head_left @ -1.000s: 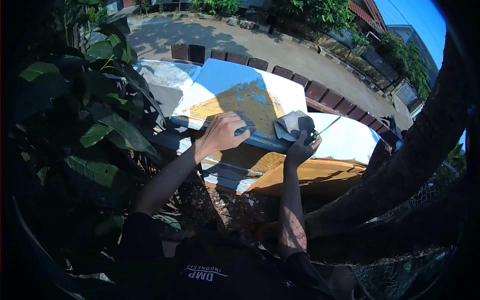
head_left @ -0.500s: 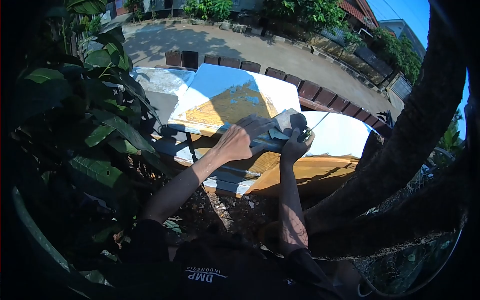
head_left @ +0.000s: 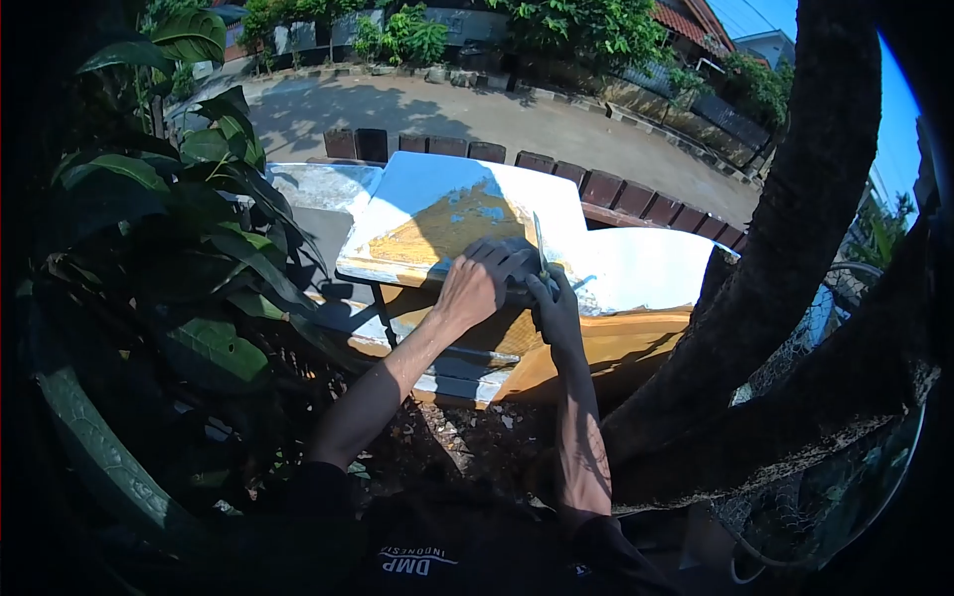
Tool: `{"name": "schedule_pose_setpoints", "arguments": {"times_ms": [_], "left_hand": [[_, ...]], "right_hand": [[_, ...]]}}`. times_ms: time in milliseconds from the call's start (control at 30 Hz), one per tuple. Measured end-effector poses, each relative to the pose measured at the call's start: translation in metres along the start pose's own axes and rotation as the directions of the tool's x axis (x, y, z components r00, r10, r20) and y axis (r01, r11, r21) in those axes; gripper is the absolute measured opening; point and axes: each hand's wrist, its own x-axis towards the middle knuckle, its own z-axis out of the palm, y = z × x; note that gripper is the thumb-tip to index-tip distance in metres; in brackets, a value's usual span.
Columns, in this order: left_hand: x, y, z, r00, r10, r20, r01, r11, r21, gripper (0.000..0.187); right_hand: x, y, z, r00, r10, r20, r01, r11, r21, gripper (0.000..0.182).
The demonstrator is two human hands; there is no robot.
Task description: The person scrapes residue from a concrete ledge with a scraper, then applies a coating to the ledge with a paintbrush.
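Observation:
A white and ochre board (head_left: pixel 556 189) with worn paint lies in front of me, partly in shade. My left hand (head_left: pixel 477 283) is bent over the board's near edge, its fingers on a dark piece that is hard to make out. Close beside it on the right, my right hand (head_left: pixel 556 303) is closed round the handle of a thin tool (head_left: pixel 538 233), whose narrow end points away from me. What lies between the two hands is mostly covered by the fingers.
Beyond the board runs a low brown slatted fence (head_left: pixel 601 187), then a road (head_left: pixel 318 109). Large leaves (head_left: pixel 214 348) crowd the left. A thick tree trunk (head_left: pixel 795 199) rises on the right. An ochre panel (head_left: pixel 616 348) is below the white surface.
My right hand has moved left, close against my left hand, and the tool has turned more upright. The grey flat piece seen between the hands is now mostly hidden. The view has shifted slightly.

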Motion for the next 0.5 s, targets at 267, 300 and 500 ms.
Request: {"name": "schedule_pose_setpoints", "arguments": {"times_ms": [267, 300, 500], "left_hand": [[-0.052, -0.042, -0.058, 0.959, -0.277, 0.057, 0.260, 0.944, 0.204, 0.049], [-0.057, -0.047, -0.059, 0.953, -0.292, 0.083, 0.266, 0.935, 0.235, 0.049], [-0.065, -0.055, -0.054, 0.971, -0.202, 0.131, 0.157, 0.943, 0.294, 0.057]], "right_hand": [[-0.037, -0.001, 0.010, 0.969, -0.205, 0.136, 0.241, 0.901, -0.361, 0.064], [-0.041, -0.002, 0.014, 0.972, -0.198, 0.128, 0.231, 0.906, -0.355, 0.062], [-0.042, -0.005, 0.032, 0.982, -0.185, 0.033, 0.173, 0.826, -0.536, 0.051]]}}
